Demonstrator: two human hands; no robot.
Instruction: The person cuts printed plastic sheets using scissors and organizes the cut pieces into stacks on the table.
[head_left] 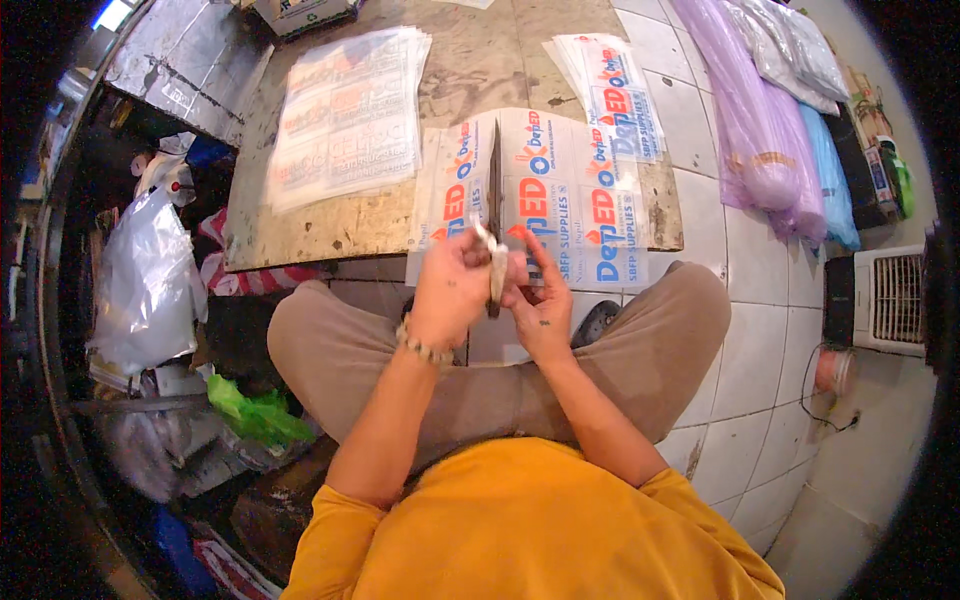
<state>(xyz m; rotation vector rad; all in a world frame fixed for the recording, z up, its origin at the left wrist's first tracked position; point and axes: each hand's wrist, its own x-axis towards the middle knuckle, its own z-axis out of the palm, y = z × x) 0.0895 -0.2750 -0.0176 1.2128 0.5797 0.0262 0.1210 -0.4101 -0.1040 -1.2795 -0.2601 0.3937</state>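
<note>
In front of my lap, my left hand [452, 278] and my right hand [540, 300] meet around a long, dark, narrow blade-like tool [495, 185], seen almost edge-on. It points away from me, and its near end shows below my fingers. My left fingers are closed near a small whitish piece at its handle. My right fingers are curled against the other side. Beneath the tool lie printed translucent plastic sheets [440, 205] with red and blue lettering, spread over the table's near edge. The fingers partly hide the handle, so its exact kind is unclear.
The worn wooden table [480, 65] also bears a stack of printed sheets [350, 120] at left and another stack [610, 85] at right. Purple plastic packs [750, 130] lie on the tiled floor at right. A cluttered shelf with a green bag [258, 410] stands at left.
</note>
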